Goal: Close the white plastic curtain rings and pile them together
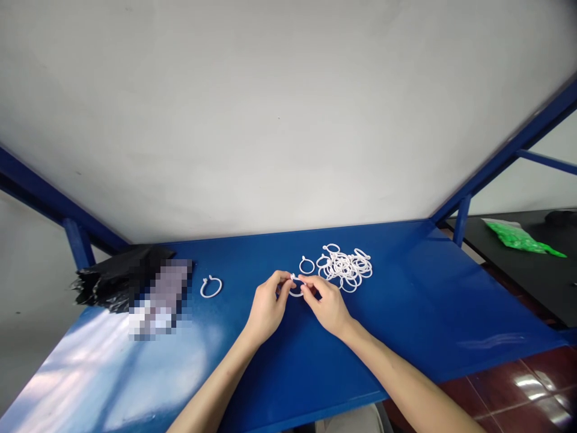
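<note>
Between my two hands is a white plastic ring (296, 294), just above or on the blue table; the exact gap cannot be told. My left hand (269, 307) pinches its left side with thumb and fingertips. On the opposite side, my right hand (328, 304) grips it the same way. Small knobs show at the top of the ring, and the fingers hide part of it. A single white ring (307, 272) lies just beyond my right hand. To its right is a tangled pile of similar white rings (345, 266). Farther left, one ring with a gap at its top (220, 285) lies apart.
The blue table (406, 300) backs onto a pale wall, with blue frame bars at both sides. Black plastic bags (112, 273) lie at the left beside a blurred-out item (166, 291). On a black table (487, 252) at right rests a bright green bag (516, 236).
</note>
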`<state>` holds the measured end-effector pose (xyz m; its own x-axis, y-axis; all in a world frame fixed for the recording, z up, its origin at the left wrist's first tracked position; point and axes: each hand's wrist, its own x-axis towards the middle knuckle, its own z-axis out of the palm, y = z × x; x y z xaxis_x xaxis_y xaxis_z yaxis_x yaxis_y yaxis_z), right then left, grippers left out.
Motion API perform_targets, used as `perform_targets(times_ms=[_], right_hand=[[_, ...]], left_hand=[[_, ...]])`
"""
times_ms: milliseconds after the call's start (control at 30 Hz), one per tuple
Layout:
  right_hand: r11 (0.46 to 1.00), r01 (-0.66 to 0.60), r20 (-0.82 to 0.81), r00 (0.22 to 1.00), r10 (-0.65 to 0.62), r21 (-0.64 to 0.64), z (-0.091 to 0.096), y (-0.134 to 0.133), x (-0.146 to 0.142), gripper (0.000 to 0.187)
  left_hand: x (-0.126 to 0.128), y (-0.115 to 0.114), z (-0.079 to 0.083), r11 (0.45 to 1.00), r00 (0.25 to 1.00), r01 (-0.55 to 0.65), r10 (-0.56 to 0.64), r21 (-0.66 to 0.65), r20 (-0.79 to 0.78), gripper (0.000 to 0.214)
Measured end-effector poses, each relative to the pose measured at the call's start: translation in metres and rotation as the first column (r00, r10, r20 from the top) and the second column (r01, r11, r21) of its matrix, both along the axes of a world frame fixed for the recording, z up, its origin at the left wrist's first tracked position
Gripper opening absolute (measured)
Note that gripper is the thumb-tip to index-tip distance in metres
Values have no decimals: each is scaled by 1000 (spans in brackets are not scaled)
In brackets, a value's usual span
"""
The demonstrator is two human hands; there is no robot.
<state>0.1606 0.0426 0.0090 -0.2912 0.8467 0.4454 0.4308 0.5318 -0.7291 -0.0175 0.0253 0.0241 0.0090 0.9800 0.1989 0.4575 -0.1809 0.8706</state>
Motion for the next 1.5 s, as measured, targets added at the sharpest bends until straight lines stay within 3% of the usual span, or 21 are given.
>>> perform_targets(times_ms=[267,367,467,567,667,767,867,1033,1100,1167,1267,1400,1500], right_hand=[[998,-61,6,998,61,36,1,-1,2,16],[992,-56,29,998,53,112,2,0,2,17],[972,-17,86,996,-3,234,5,4,1,20],[941,63,149,982,-118,331,9,12,6,19],[904,200,169,945,-280,379,13,23,22,18],[856,334,174,887,-427,394,17,33,43,21],[815,433,173,834,-525,386,19,42,62,24],[765,539,206,753,-625,351,18,54,86,21],[750,577,235,719,-654,324,15,59,94,19],[742,604,272,691,-669,290,11,62,100,17],[742,617,310,674,-670,262,6,64,105,16],[733,600,290,675,-679,319,6,64,105,19],[717,581,222,695,-684,386,13,59,98,22]], left_hand=[[3,-4,-12,996,999,26,-23,87,-38,17],[4,-3,-10,991,996,49,-39,128,-82,18],[-1,2,-4,978,969,73,-22,197,-246,21],[-19,9,3,962,846,-19,161,274,-508,26],[-44,14,6,909,620,-283,418,307,-664,34],[-66,15,8,861,438,-452,443,234,-782,42],[-75,14,7,834,369,-528,397,162,-841,45],[-68,16,3,885,426,-456,309,94,-850,44],[-62,17,2,930,525,-359,272,80,-806,41],[-57,17,2,968,672,-242,217,67,-708,37],[-59,19,4,976,810,-183,218,118,-545,29],[-73,22,2,929,752,-305,369,208,-546,30],[-75,25,-5,945,689,-283,320,166,-650,39]])
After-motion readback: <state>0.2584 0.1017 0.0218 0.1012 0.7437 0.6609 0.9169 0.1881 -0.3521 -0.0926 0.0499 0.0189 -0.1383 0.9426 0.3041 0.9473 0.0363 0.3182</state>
